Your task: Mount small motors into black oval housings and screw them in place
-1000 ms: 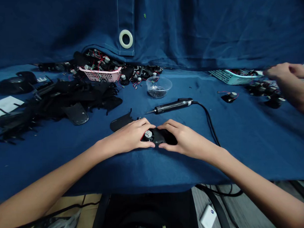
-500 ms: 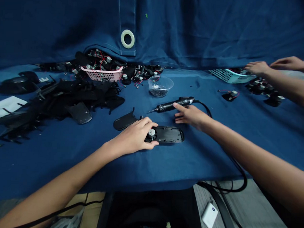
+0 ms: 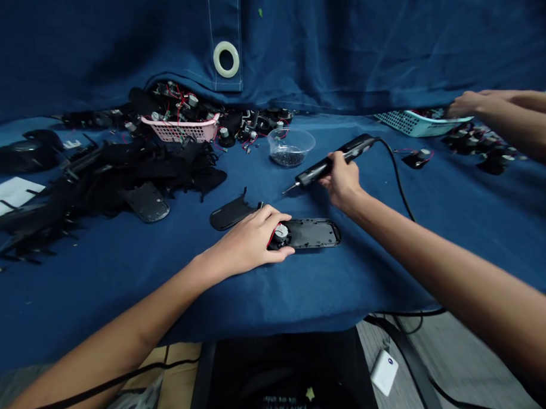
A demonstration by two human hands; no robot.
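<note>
My left hand [image 3: 251,240] grips the left end of a long black plastic housing [image 3: 316,233] that lies on the blue cloth. Between thumb and fingers shows a small silver motor [image 3: 281,232] with red wire, seated in the housing. Fingers of my right hand [image 3: 344,181] are wrapped round a black corded electric screwdriver [image 3: 358,146], raised off the cloth with its bit pointing left and down. Just behind my left hand lies a curved black cover piece [image 3: 231,214]. A clear plastic bowl [image 3: 304,142] of small dark screws stands behind the screwdriver's tip.
Black plastic parts [image 3: 106,180] are heaped at left. A pink basket [image 3: 185,131] of wired motors stands behind them. At right, another person's hands [image 3: 469,105] are at a turquoise basket [image 3: 425,124], near a pile of motor parts [image 3: 477,143]. The screwdriver cord [image 3: 400,182] trails right.
My right hand has closed round the screwdriver and lifted it off the cloth. My left hand still holds the housing. The other person's hands have shifted slightly at the turquoise basket.
</note>
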